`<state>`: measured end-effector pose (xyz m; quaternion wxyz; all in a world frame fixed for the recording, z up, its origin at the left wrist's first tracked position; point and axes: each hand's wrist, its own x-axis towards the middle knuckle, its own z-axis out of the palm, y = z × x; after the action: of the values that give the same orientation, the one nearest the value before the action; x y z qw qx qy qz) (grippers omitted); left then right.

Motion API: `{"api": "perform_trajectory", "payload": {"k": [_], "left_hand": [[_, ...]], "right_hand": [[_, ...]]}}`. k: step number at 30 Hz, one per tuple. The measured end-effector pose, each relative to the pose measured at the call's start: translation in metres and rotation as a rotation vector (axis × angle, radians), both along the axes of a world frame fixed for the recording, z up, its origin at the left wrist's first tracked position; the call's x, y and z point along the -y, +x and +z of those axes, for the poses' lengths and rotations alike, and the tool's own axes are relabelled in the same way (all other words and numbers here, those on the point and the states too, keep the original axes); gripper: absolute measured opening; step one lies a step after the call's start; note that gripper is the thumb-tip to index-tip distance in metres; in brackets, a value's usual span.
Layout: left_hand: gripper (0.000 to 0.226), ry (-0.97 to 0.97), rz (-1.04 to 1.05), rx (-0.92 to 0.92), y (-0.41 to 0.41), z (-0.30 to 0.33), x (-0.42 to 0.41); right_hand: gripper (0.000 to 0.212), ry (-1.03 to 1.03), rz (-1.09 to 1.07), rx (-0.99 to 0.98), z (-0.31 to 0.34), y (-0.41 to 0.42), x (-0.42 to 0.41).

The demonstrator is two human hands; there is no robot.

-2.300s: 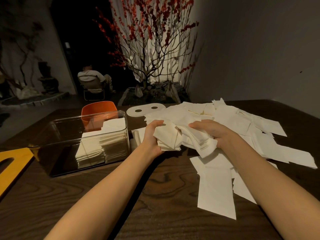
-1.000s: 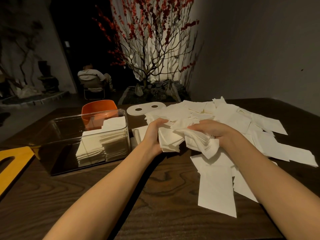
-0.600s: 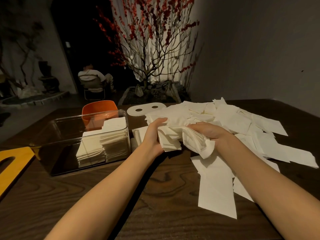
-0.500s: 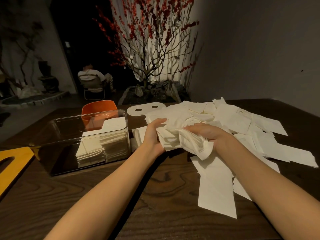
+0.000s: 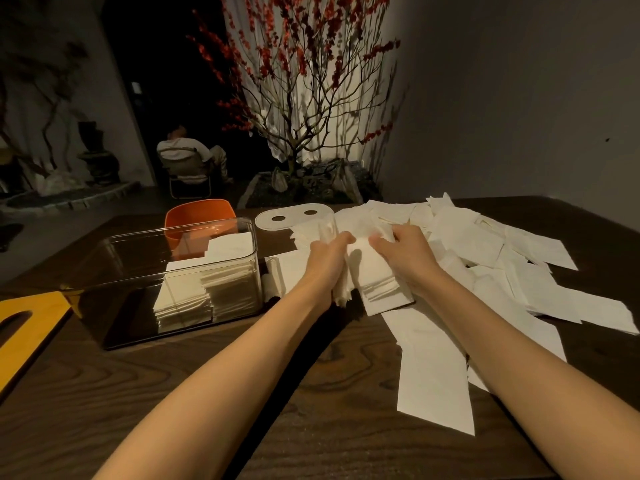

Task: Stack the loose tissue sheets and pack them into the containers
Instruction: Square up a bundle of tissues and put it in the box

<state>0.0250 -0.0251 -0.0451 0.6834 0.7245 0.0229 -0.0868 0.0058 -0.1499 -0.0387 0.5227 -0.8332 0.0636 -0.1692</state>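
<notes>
My left hand (image 5: 327, 263) and right hand (image 5: 403, 258) clasp a squared bundle of tissue sheets (image 5: 375, 278) between them at the table's (image 5: 173, 393) centre. I should tap its edges flush, keep pressure even, then carry it toward 9 o'clock into the clear container (image 5: 166, 271), beside the stacks already there. Loose sheets (image 5: 519, 271) remain at 3 o'clock.

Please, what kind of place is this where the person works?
Probably a dim restaurant or teahouse lounge, not a workshop: a lit red-blossom tree in a rock planter, a dark wooden table, and another person seated on a chair in the background.
</notes>
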Motion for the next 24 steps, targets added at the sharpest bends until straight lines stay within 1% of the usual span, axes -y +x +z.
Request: {"api": "perform_trajectory", "payload": {"k": [1,3,5,7,8,9,11,12,13,15,19,20,23,24], "left_hand": [[0.067,0.011,0.007,-0.007,0.001,-0.003,0.003],[0.074,-0.002,0.04,-0.037,0.002,-0.007,0.007],[0.082,-0.067,0.062,-0.052,0.004,-0.009,0.009],[0.1,-0.176,0.036,-0.036,0.001,-0.009,0.011],[0.107,-0.206,0.023,-0.019,0.0,-0.01,0.012],[0.104,-0.231,0.021,-0.002,0.0,-0.012,0.013],[0.079,-0.305,0.053,0.022,0.0,-0.013,0.014],[0.067,-0.346,0.062,0.02,0.001,-0.013,0.013],[0.062,-0.384,0.04,0.012,0.003,-0.013,0.011],[0.06,-0.468,-0.019,-0.024,0.005,-0.01,0.006],[0.055,-0.617,-0.062,-0.133,-0.005,-0.002,0.006],[0.053,-0.633,-0.07,-0.14,-0.007,-0.001,0.006],[0.036,-0.647,-0.074,-0.133,-0.01,0.001,0.007],[0.032,-0.643,-0.081,-0.133,-0.011,0.002,0.007]], "right_hand": [[0.026,-0.064,-0.012,0.05,-0.001,-0.001,-0.004],[0.027,-0.164,-0.041,0.142,0.0,-0.004,-0.01],[0.032,-0.193,-0.051,0.214,-0.002,-0.005,-0.013],[0.042,-0.213,-0.034,0.245,-0.001,-0.008,-0.018],[0.042,-0.213,-0.014,0.234,-0.001,-0.009,-0.02],[0.037,-0.202,0.019,0.208,0.0,-0.01,-0.023],[0.018,-0.103,0.129,0.104,0.005,-0.012,-0.023],[0.014,-0.022,0.197,0.034,0.008,-0.013,-0.022],[0.019,0.048,0.259,-0.033,0.01,-0.012,-0.02],[0.028,0.103,0.327,-0.122,0.011,-0.009,-0.012],[0.032,0.15,0.353,-0.189,0.009,-0.007,-0.006],[0.035,0.14,0.361,-0.198,0.008,-0.007,-0.008],[0.047,0.016,0.368,-0.19,0.01,-0.01,-0.015],[0.047,-0.011,0.368,-0.183,0.01,-0.01,-0.017]]}}
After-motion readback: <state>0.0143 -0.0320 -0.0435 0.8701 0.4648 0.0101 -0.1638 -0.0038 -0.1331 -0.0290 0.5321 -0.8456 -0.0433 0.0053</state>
